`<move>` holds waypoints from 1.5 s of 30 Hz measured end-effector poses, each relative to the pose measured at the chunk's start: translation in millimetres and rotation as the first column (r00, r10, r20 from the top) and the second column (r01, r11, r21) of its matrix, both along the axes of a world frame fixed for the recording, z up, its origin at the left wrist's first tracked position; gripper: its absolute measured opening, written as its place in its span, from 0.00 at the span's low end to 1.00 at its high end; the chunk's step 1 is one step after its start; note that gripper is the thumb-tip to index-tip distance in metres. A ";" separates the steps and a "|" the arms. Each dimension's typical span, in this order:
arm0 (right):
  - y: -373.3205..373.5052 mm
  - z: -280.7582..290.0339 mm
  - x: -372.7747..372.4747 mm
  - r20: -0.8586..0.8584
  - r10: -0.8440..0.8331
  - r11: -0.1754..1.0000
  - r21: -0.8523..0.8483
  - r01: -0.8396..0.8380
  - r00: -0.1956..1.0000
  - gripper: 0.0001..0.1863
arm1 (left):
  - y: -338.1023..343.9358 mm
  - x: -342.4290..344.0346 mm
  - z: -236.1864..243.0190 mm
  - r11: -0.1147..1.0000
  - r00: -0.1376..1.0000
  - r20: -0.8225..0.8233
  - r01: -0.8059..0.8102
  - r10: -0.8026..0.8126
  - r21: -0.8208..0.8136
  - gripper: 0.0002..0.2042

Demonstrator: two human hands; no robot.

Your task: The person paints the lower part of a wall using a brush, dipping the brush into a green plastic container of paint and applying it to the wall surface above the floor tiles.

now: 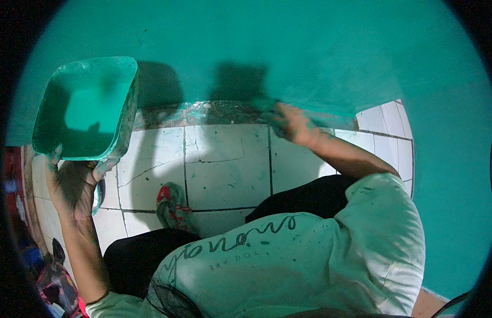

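My left hand holds a square green plastic tub from underneath, fingers curled at its lower edge; green paint lies inside it. My right hand is raised at the foot of the green wall, near the paint-spotted skirting strip. Its fingers are closed around a blurred, green-smeared object, too unclear to name. Dark shadows of the tub and hand fall on the wall.
White cracked floor tiles with green spatters run below the wall. A grey and red shoe is on them between my dark-clad legs. At the lower left is a dark pink-patterned bundle. Another green wall surface rises at the right.
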State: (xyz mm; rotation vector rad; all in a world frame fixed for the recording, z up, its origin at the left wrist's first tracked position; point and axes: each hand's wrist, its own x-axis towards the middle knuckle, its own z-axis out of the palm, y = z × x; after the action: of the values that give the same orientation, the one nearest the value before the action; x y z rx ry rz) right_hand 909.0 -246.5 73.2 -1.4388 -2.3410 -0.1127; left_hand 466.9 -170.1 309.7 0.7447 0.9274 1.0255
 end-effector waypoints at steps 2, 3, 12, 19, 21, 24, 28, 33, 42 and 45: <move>26.0 -51.9 -17.1 0.076 0.005 0.979 -0.205 0.011 0.997 0.23 | -0.6 2.7 -0.9 1.000 1.000 -0.023 -0.008 0.008 0.017 0.37; 36.5 -57.6 -23.9 0.116 0.026 0.958 -0.288 0.008 0.993 0.23 | 0.1 2.2 0.6 1.000 1.000 -0.007 -0.026 0.026 0.017 0.37; 30.8 -2.5 37.4 0.333 -0.430 0.758 -0.371 0.536 0.839 0.25 | -3.2 -29.7 12.4 0.991 0.982 0.136 -0.127 0.130 -0.029 0.29; 41.2 -11.6 -16.7 0.216 -0.122 0.941 -0.285 0.182 0.969 0.23 | 3.8 -59.7 9.4 0.998 0.998 0.013 -0.065 0.065 0.016 0.38; 61.1 -58.4 -47.1 0.110 -0.021 0.933 -0.354 0.059 0.994 0.22 | 5.5 -66.5 9.6 0.996 0.994 0.064 -0.086 0.084 0.023 0.38; 86.7 -53.7 -85.4 0.201 0.212 0.861 -0.502 -0.085 0.957 0.22 | -6.3 -67.5 15.8 0.987 0.987 0.037 -0.159 0.158 0.013 0.38; 90.2 -44.9 -63.0 0.373 -0.018 0.746 -0.613 0.261 0.928 0.21 | -4.9 -79.3 16.1 0.992 0.993 0.040 -0.114 0.112 0.048 0.37; 45.0 -53.9 4.9 0.568 -0.036 0.776 -0.503 0.381 0.822 0.17 | -14.1 -95.6 15.5 0.974 0.975 0.060 -0.219 0.215 0.058 0.36; 75.9 -50.6 -48.4 0.454 0.050 0.885 -0.433 0.171 0.890 0.11 | -6.1 -101.2 12.1 0.989 0.988 0.072 -0.139 0.136 0.039 0.36; 101.3 -62.5 -70.1 0.286 0.015 0.883 -0.453 0.122 0.958 0.14 | -8.3 -100.6 14.7 0.986 0.982 0.094 -0.165 0.161 0.031 0.37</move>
State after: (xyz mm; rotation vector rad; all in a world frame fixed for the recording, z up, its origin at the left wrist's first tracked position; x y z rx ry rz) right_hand 838.9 -145.3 10.7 -1.8149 -2.6877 0.2730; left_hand 366.3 -178.4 324.4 0.6561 0.9021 1.2150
